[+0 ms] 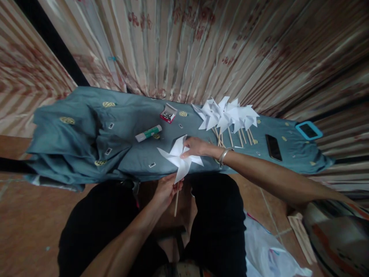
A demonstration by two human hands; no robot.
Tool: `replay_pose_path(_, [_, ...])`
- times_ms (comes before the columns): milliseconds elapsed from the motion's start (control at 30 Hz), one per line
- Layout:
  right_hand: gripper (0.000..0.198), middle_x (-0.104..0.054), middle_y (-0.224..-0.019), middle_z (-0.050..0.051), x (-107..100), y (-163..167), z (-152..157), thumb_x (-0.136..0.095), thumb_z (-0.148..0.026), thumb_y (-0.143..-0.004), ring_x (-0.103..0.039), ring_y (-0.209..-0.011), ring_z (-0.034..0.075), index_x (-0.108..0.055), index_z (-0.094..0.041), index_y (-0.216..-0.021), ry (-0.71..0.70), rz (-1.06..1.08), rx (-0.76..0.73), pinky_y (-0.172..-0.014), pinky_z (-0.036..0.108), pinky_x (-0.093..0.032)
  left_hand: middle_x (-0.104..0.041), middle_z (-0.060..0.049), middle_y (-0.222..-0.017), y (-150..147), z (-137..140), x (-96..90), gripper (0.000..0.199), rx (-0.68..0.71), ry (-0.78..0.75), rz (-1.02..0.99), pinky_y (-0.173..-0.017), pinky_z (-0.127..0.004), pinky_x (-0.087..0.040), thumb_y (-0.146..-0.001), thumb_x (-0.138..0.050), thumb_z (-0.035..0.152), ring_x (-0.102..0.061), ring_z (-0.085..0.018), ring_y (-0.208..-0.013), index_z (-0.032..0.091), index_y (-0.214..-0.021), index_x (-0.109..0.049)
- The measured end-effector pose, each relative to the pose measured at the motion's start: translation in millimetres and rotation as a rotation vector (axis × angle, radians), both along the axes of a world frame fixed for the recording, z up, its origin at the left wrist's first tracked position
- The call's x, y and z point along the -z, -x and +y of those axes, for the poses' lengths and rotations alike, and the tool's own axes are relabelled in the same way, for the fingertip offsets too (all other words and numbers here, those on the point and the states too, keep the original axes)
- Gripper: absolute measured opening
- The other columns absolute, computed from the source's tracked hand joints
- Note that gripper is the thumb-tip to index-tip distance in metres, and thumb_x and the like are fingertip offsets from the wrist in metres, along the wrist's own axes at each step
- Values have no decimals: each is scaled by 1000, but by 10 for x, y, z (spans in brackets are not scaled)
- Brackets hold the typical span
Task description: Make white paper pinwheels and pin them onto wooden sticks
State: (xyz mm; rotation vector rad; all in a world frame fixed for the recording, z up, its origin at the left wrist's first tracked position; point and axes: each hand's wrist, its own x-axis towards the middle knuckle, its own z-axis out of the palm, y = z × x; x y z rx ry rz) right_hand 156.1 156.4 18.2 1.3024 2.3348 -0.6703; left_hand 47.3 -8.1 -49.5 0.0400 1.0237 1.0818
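A white paper pinwheel (182, 166) on a thin wooden stick (176, 204) is held over the front edge of the cloth-covered table. My left hand (165, 189) is closed around the stick below the blades. With the thumb near the pinwheel's centre, my right hand (193, 147) grips its paper from the upper right; those fingers are partly hidden behind the blades. Several finished-looking white pinwheels (226, 114) lie overlapped at the back, their wooden sticks (242, 137) pointing toward me. A glue stick (148, 133) and a small open box of metal pins (168, 114) lie beyond the left hand.
The table's blue-grey cloth (135, 113) is rumpled at the left. A black phone (273, 147) and a blue-framed device (309, 130) lie at the right. Patterned curtains (173, 50) hang close behind. A white plastic bag (268, 250) is on the tiled floor.
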Motion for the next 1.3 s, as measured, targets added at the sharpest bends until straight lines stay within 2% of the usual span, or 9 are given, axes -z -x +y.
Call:
replay_pose_path(133, [30, -64, -78, 1, 25, -25, -16, -75, -43, -70, -50, -64, 12, -69, -15, -81, -18, 28, 2, -53, 24, -28, -65, -3, -56, -2, -1, -3, 19, 4, -18, 3, -44, -19, -38, -58, -83, 19, -51, -7, -42, 9, -70, -73])
replay_pose_path(267, [30, -65, -79, 0, 60, -52, -6, -74, -44, -70, -52, -66, 13, -70, -16, -81, -22, 48, -2, -54, 24, -28, -67, -4, -59, -19, -33, -14, 15, -6, -5, 25, -48, -18, -45, -63, -82, 19, -57, -8, -47, 11, -71, -73])
replay_pose_path(433, [31, -63, -76, -1, 56, -63, -11, -75, -46, -67, -51, -65, 13, -69, -17, -76, -6, 72, 56, -55, 23, -29, -72, -7, -68, -6, -117, -40, 12, -32, 30, 0, -56, -20, -53, -66, -79, 8, -65, -12, -56, 11, -75, -72])
replay_pose_path(633, [30, -57, -68, -4, 4, -80, -53, -74, -45, -66, -46, -61, 11, -65, -17, -70, 14, 137, 84, -54, 23, -28, -70, -6, -63, 40, -146, -64, 13, -47, 43, 19, -53, -16, -49, -66, -71, -2, -61, -8, -52, 10, -71, -73])
replay_pose_path(833, [33, -46, -58, -6, -24, -120, -66, -72, -46, -64, -40, -56, 9, -58, -17, -60, 74, 210, 124, -51, 23, -26, -69, -6, -62, 45, -148, -79, 13, -54, 33, 28, -49, -15, -42, -65, -71, -2, -58, -7, -52, 10, -70, -74])
replay_pose_path(1300, [50, -43, -57, -5, 33, -165, -27, -69, -65, -58, -37, -56, 9, -56, -17, -58, 124, 279, 155, -53, 24, -25, -70, -6, -62, 35, -135, -67, 14, -49, 17, 41, -49, -14, -43, -64, -72, -1, -58, -7, -52, 11, -69, -76])
